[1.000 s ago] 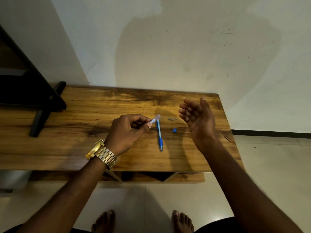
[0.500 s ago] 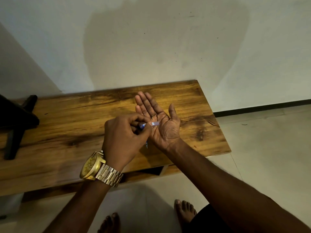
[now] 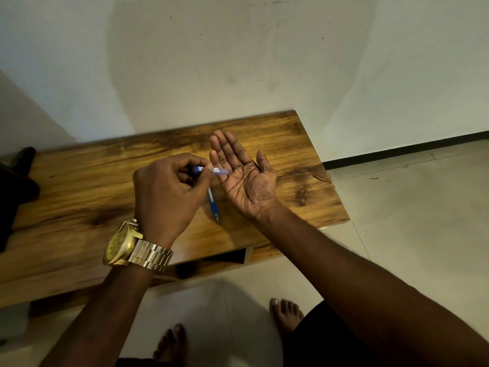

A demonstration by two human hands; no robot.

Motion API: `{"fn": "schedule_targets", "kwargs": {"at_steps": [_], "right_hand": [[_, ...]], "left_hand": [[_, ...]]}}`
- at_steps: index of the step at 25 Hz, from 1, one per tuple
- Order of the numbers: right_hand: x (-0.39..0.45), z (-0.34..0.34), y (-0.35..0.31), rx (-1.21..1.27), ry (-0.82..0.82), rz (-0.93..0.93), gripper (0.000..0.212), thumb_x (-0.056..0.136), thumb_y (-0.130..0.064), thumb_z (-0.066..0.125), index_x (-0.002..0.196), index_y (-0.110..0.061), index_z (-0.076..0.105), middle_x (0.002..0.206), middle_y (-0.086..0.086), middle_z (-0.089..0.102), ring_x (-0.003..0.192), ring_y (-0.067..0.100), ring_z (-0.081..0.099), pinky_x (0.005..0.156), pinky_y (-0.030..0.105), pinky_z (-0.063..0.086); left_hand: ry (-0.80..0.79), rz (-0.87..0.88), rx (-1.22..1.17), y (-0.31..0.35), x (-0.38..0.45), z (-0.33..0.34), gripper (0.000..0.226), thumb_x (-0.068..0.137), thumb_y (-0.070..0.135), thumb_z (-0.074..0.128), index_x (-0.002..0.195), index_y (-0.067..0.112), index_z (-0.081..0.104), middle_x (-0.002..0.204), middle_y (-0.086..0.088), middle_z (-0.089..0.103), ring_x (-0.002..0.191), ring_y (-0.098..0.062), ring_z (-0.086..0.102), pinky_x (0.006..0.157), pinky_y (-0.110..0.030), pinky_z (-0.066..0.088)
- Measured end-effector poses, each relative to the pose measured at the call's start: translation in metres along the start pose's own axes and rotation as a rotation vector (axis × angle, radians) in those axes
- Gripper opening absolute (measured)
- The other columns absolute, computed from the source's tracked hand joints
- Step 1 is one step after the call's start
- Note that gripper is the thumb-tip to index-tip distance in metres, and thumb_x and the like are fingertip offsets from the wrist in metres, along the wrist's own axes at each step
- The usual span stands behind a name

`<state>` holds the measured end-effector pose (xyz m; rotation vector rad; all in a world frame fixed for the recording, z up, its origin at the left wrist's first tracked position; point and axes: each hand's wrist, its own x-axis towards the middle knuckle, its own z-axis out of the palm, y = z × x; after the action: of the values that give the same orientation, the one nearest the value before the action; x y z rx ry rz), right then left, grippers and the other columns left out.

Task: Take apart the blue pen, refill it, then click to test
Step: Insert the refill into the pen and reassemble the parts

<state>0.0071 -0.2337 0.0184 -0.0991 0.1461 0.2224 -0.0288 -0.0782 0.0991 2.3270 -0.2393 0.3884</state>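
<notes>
The blue pen lies on the wooden table, its tip pointing toward me, its upper part hidden behind my left hand. That hand is shut on a small clear refill tube, held sideways with its free end over my right hand. My right hand is flat, palm up, fingers straight, just right of the tube. A thin dark stick lies across the palm by the tube's end. The small loose pen parts are hidden behind my hands.
A gold watch is on my left wrist. A dark object stands at the table's left end. The table's right edge drops to a tiled floor, where my bare feet stand.
My right hand has turned palm up and come in under the tube's end. My left hand has brought the tube over the palm. The view has swung left and tilted.
</notes>
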Motion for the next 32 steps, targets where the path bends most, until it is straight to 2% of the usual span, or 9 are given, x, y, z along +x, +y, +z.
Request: {"fn": "schedule_targets", "kwargs": {"at_steps": [4,8,10,13,15,21,24,27,32], "right_hand": [[0.002,0.008,-0.012,0.027,0.058,-0.056,0.079,0.116,-0.052,0.021,0.132,0.010,0.067,0.148,0.024,0.060,0.142,0.033,0.056,0.114,0.049,0.047],[0.003,0.010,-0.018,-0.022,0.095,-0.082,0.090,0.110,-0.067,0.026,0.139,0.011,0.061,0.147,0.025,0.062,0.142,0.034,0.057,0.120,0.047,0.044],[0.003,0.010,-0.019,-0.078,0.100,-0.092,0.095,0.106,-0.074,0.030,0.142,0.009,0.058,0.146,0.026,0.063,0.141,0.034,0.058,0.120,0.047,0.045],[0.003,0.010,-0.015,-0.140,0.096,-0.085,0.099,0.103,-0.077,0.033,0.138,0.010,0.064,0.139,0.028,0.071,0.131,0.037,0.069,0.114,0.047,0.051],[0.003,0.011,-0.014,-0.173,0.100,-0.081,0.099,0.103,-0.078,0.034,0.136,0.009,0.066,0.135,0.029,0.073,0.125,0.038,0.072,0.112,0.047,0.053],[-0.001,0.016,-0.013,-0.235,0.115,-0.087,0.096,0.102,-0.077,0.037,0.143,0.006,0.061,0.138,0.028,0.071,0.130,0.037,0.069,0.115,0.046,0.051],[0.000,0.019,-0.011,-0.286,0.115,-0.059,0.096,0.103,-0.078,0.036,0.145,0.006,0.060,0.143,0.027,0.069,0.134,0.037,0.067,0.119,0.046,0.048],[-0.003,0.019,-0.007,-0.352,0.089,0.006,0.098,0.103,-0.079,0.033,0.146,0.006,0.060,0.152,0.028,0.062,0.143,0.038,0.061,0.124,0.047,0.043],[-0.008,0.018,0.000,-0.432,0.056,0.098,0.100,0.103,-0.080,0.030,0.149,0.004,0.058,0.156,0.029,0.058,0.149,0.039,0.056,0.124,0.050,0.043]], "left_hand": [[0.097,-0.203,-0.225,-0.029,0.002,-0.012,0.015,0.092,0.045,0.079,0.103,0.035,0.082,0.084,0.012,0.080,0.071,-0.007,0.079,0.062,-0.035,0.067],[0.092,-0.393,-0.189,-0.076,0.003,-0.009,0.017,0.090,0.034,0.084,0.104,0.024,0.084,0.084,0.002,0.082,0.071,-0.015,0.081,0.068,-0.043,0.069],[0.045,-0.423,-0.068,-0.094,0.002,0.000,0.013,0.090,0.029,0.084,0.098,0.019,0.084,0.086,-0.003,0.083,0.077,-0.020,0.081,0.077,-0.035,0.065],[0.005,-0.422,0.088,-0.106,-0.003,0.010,0.010,0.086,0.029,0.086,0.090,0.020,0.084,0.079,0.004,0.079,0.067,-0.003,0.071,0.061,-0.011,0.041],[-0.014,-0.394,0.146,-0.110,-0.005,0.014,0.010,0.085,0.030,0.087,0.087,0.021,0.084,0.075,0.007,0.077,0.061,0.004,0.062,0.058,-0.009,0.033],[-0.036,-0.342,0.197,-0.119,-0.004,0.015,0.011,0.087,0.030,0.085,0.093,0.021,0.084,0.091,-0.001,0.083,0.074,-0.010,0.070,0.062,-0.017,0.039],[0.006,-0.109,0.077,-0.101,-0.001,0.014,0.027,0.093,0.033,0.080,0.119,0.030,0.077,0.104,0.005,0.076,0.084,-0.010,0.071,0.070,-0.024,0.054],[0.052,0.150,0.001,-0.069,-0.004,0.021,0.033,0.098,0.034,0.074,0.131,0.032,0.071,0.103,0.010,0.072,0.077,-0.002,0.066,0.067,-0.017,0.055],[-0.071,0.154,0.115,-0.047,-0.013,0.037,0.029,0.096,0.040,0.074,0.124,0.030,0.076,0.109,0.004,0.073,0.086,-0.011,0.067,0.065,-0.036,0.061]]}}
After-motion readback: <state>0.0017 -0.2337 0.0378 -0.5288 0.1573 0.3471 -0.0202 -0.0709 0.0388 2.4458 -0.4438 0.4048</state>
